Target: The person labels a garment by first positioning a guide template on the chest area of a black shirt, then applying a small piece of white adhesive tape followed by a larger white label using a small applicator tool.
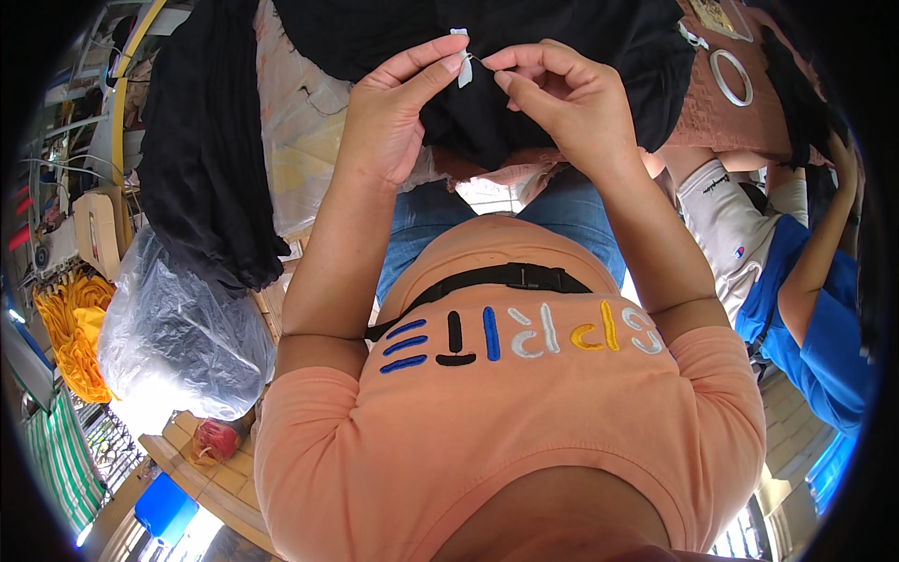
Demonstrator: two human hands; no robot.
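My left hand (398,103) pinches a small white fabric strip (465,73) between thumb and forefinger. My right hand (567,98), just to its right, closes thumb and forefinger on a thin dark strand (480,63) that runs to the strip. Whether the strand is thread or a needle is too fine to tell. Both hands are raised over black cloth (468,126), which is spread across the table before me.
More black cloth (192,140) hangs at the left, above a clear plastic bag (183,328) and yellow-orange cloth (70,332). A white ring (731,78) lies on the brown-covered tabletop (754,117) at right. Close on my right is a person in blue (815,328).
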